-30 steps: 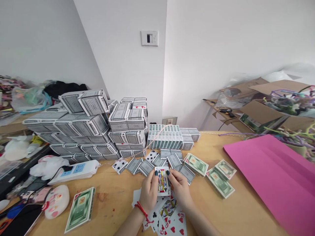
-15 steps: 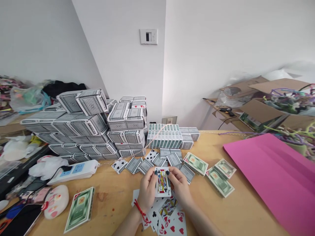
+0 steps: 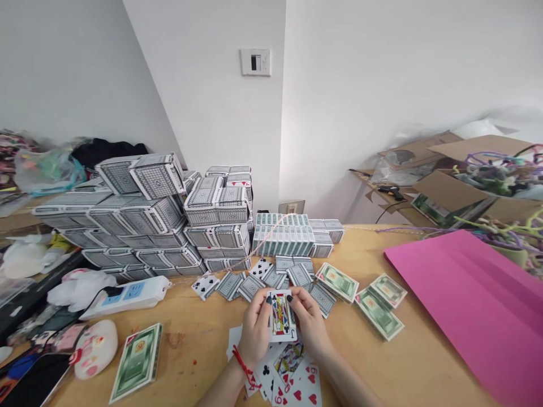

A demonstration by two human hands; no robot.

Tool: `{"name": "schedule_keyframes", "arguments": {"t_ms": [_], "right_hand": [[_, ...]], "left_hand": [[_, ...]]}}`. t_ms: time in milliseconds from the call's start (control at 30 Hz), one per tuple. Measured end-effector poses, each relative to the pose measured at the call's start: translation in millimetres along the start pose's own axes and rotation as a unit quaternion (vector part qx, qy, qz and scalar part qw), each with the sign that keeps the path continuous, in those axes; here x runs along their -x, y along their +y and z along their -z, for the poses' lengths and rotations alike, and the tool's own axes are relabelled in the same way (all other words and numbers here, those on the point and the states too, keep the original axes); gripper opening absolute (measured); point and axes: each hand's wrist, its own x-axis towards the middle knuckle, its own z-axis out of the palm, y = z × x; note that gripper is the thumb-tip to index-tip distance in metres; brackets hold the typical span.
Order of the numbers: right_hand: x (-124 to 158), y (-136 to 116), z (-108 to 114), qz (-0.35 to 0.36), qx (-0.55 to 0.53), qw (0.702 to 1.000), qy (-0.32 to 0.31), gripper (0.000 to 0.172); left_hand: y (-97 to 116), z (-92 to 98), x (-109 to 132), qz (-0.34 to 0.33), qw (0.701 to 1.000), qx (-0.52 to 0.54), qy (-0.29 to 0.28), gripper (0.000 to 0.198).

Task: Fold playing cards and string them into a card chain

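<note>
Between both hands is a playing card (image 3: 280, 317), a jack of clubs facing up; whether more cards lie behind it I cannot tell. My left hand (image 3: 255, 327) is closed on its left edge, thumb on the face, a red string round the wrist. My right hand (image 3: 308, 321) grips the right edge the same way. Below the hands lie loose face-up cards (image 3: 304, 389), among them hearts, clubs and a picture card. Just beyond the hands, scattered cards (image 3: 251, 287) lie mostly back up, a few showing spades or clubs.
Blocks built of grey-backed cards (image 3: 156, 212) stand stacked at the back left. A row of upright green card boxes (image 3: 283, 234) is beside them. Green card boxes (image 3: 379, 312) lie on the right, near pink sheets (image 3: 470, 316). A power strip (image 3: 127, 297) and phone (image 3: 38, 381) sit left.
Both hands keep hold of the jack of clubs and have shifted only very slightly. The cards and boxes around them stay in place.
</note>
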Motion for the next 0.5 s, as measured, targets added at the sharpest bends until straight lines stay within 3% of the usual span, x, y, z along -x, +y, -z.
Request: {"name": "schedule_keyframes", "arguments": {"t_ms": [267,500], "right_hand": [[-0.9,3.6,-1.6,-0.022,-0.015,0.999,0.035,0.012],[0.9,-2.9,-6.4,-0.04,-0.04,0.998,0.033,0.009]], "left_hand": [[-5.9,-2.3,1.2,0.021,0.999,0.03,0.009,0.016],[-3.0,0.1,0.7,-0.02,0.999,-0.006,0.033,0.011]]}}
